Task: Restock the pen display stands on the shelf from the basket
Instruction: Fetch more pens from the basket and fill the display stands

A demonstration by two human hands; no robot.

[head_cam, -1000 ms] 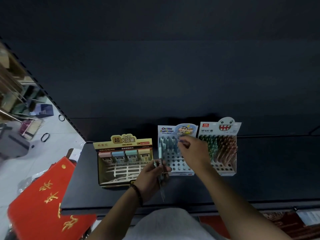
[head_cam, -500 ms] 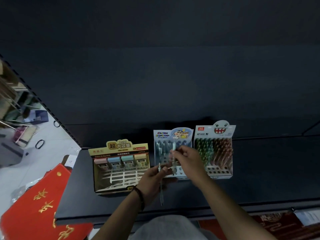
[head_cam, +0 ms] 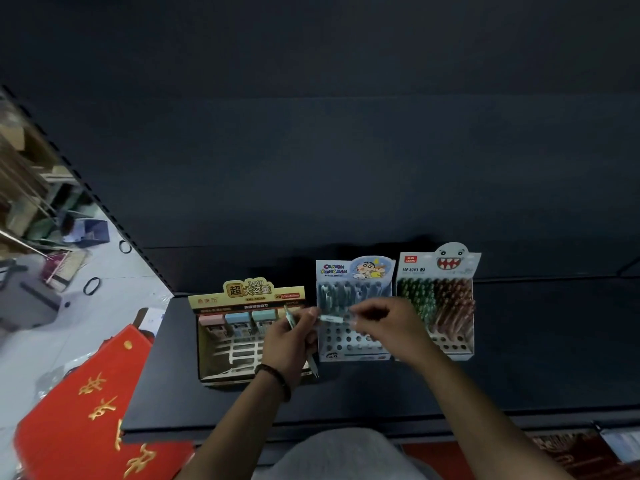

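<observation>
The restocking was partway done. The left hand [head_cam: 289,344] was curled around a small bunch of spare pens [head_cam: 313,367], whose tips poked out towards the near edge of the shelf [head_cam: 519,358]. The right hand [head_cam: 388,323] pinched one end of a pale pen [head_cam: 330,318], which lay sideways between the two hands, just above the middle stand [head_cam: 356,348]. Its other end was at the left fingertips, so I judged it was being passed across and had not yet gone into a hole.

The middle stand had pens only in its far rows, and most of its near holes were open, so it seemed to need the most filling. The right stand [head_cam: 450,344] was packed with green and brown pens, with only its near rows of holes bare. The yellow box [head_cam: 242,296] on the left held a far row of small cases, and its near slots were bare. I could not pick out the basket.

The middle stand's header read "CRAYON SHINCHAN" beside a cartoon figure. The right stand showed "MP 8283" under a toothy ghost; its red brand tag was too small to read. The yellow box read "超大容量" and "2B". A red cover [head_cam: 86,410] at the near left carried gold characters that I could not read.
</observation>
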